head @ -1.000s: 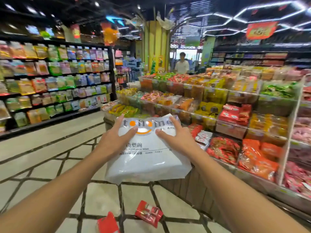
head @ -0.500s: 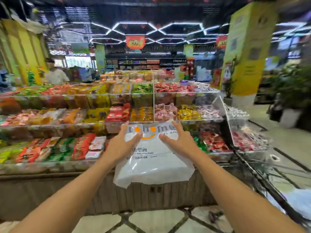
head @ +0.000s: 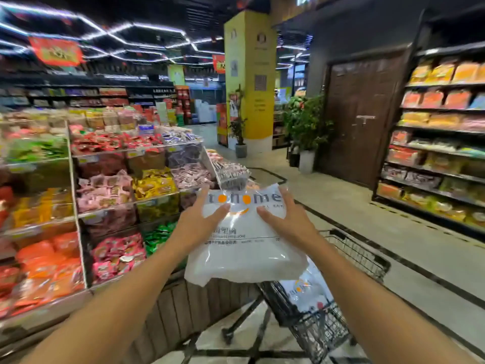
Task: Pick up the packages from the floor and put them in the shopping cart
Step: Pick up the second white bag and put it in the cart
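Observation:
I hold a white plastic package (head: 244, 248) with orange and grey lettering between both hands at chest height. My left hand (head: 198, 222) grips its left side and my right hand (head: 286, 219) grips its right side. The package hangs just above the black wire shopping cart (head: 367, 261), which stands in front of me to the right. Inside the cart lies another white package (head: 305, 290) of the same kind, partly hidden by the one I hold.
A tiered snack display (head: 105, 185) with a wooden base fills the left side, close to the cart. Shelves of packaged goods (head: 441, 143) line the right. A yellow pillar (head: 249, 74), potted plants (head: 307, 127) and a dark door (head: 364, 114) stand beyond the tiled aisle.
My view has swung to the right, away from the floor packages and along the snack display. The shopping cart has come into view under the package. Both hands keep the same hold.

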Demonstrator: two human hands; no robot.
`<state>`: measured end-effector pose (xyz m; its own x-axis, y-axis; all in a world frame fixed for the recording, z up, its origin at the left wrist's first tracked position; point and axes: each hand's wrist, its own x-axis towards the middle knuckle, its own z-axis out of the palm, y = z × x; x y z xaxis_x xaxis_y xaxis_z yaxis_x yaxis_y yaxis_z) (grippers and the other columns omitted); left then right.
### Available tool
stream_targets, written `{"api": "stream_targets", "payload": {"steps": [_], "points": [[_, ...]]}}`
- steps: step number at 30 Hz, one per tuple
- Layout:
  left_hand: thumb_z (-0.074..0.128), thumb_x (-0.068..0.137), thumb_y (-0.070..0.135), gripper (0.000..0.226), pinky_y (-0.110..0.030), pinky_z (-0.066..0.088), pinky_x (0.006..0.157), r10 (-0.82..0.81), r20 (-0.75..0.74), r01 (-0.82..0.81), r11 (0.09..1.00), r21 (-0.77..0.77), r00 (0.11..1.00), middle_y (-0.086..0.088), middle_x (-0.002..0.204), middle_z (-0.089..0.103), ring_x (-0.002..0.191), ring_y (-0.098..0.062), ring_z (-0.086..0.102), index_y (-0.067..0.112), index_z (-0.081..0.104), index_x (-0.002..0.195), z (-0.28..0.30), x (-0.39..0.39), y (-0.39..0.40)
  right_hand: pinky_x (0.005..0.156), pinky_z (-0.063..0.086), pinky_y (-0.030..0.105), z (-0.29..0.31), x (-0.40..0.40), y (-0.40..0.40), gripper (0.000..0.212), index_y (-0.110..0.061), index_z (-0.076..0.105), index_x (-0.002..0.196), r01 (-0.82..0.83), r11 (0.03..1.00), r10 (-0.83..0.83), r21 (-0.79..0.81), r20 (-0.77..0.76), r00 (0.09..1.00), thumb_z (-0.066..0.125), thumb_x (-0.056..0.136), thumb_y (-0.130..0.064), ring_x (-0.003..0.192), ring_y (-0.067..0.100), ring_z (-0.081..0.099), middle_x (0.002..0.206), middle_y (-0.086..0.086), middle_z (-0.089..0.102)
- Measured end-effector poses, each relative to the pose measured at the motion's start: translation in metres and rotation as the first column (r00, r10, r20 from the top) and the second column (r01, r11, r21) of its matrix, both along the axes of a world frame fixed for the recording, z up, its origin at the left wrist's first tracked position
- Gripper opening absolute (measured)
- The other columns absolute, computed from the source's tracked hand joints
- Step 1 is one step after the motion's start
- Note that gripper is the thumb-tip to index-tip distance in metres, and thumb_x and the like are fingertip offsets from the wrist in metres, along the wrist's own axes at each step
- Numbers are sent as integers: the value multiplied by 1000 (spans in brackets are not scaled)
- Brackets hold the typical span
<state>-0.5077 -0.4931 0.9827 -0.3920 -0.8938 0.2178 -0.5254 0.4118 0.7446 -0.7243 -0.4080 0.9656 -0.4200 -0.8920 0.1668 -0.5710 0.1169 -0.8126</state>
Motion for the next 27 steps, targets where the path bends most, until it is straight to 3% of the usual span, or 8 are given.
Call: {"api": "stream_targets", "payload": {"steps": [3,8,13,18,21,27], "points": [[47,91,70,85,-38,35,102,-90,10,90,996,-7,996,-5,160,37,142,-33,39,40,7,160,-10,-80,-17,108,46,47,-12,-70,5,101,-53,15,156,112,993,-112,23,13,994,56,69,-86,129,35,54,149,14,44],[46,86,78,91,-41,30,111,-226,24,226,974,-4,974,0,164,29,146,-31,33,39,10,160,-35,-208,-60,107,43,41,-30,-182,-9,90,-50,14,158,263,963,-263,67,-5,965,58,84,-76,134,35,49,155,12,36],[46,83,80,93,-47,28,114,-260,21,260,965,23,965,-3,163,30,145,-35,34,40,10,159,-65,-325,-117,108,42,41,-45,-285,-44,91,-48,15,159,321,945,-321,65,-12,947,58,84,-77,135,35,49,155,11,37],[44,72,87,101,-49,26,118,-274,-38,277,955,110,961,1,164,28,148,-31,29,46,9,157,-93,-409,-168,108,38,43,-61,-369,-96,90,-50,14,158,315,941,-311,122,-46,949,59,85,-76,141,34,42,159,10,34],[47,76,85,97,-52,28,118,-264,-41,267,955,127,964,1,164,29,147,-31,31,47,8,157,-113,-445,-197,106,39,42,-83,-408,-127,90,-52,17,157,294,947,-292,131,-36,956,62,82,-76,139,32,44,155,11,39],[51,91,69,85,-44,20,118,-145,-34,148,976,157,989,9,167,16,152,-23,19,43,7,159,-165,-486,-242,112,38,40,-137,-464,-199,107,-49,19,157,162,973,-162,162,-15,987,54,66,-93,142,26,45,164,0,31]]}}
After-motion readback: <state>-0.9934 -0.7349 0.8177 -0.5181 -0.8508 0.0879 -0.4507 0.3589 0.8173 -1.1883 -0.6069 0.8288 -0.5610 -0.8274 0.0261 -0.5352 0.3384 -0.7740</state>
